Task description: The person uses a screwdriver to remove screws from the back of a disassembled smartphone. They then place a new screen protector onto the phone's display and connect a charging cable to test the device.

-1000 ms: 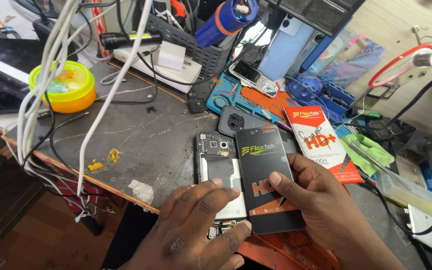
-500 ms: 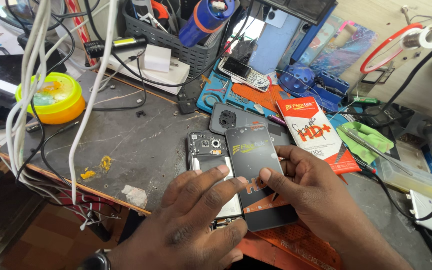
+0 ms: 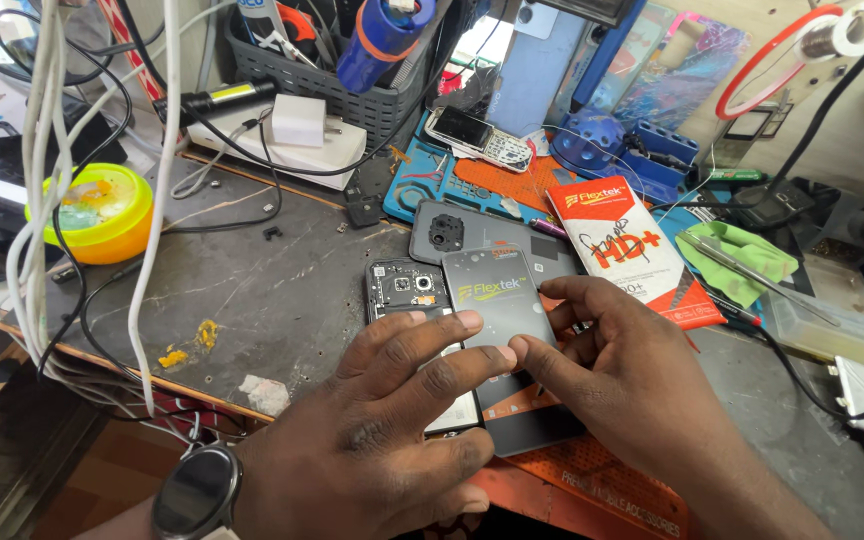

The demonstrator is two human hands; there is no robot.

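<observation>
Two hands meet over one dark screen panel (image 3: 505, 330) in the middle of the bench (image 3: 252, 290). We hold the panel between them. Our left hand (image 3: 382, 430) comes in from 7 o'clock and lies flat, with its fingertips (image 3: 467, 322) pressing on the panel's left side. Our right hand (image 3: 617, 385) comes in from 4 o'clock, with its fingers bent around the right edge and the thumb on the glass. Neither hand is a fist.

The panel's long side runs from 12 o'clock down to 6 o'clock, tipped a little. It lies partly on top of the open phone (image 3: 402, 290), which peeks out at 10 o'clock from the panel. Both hands touch the panel, so neither one is nearer.

A grey back cover (image 3: 472, 228) sits at 12 o'clock. An orange and white packet (image 3: 622, 245) lies at 2 o'clock. A yellow bowl (image 3: 102, 215) sits far off at 9 o'clock.

Compared with half a second ago, our left fingertips have slid further onto the panel, and the panel sits more squarely over the phone.
</observation>
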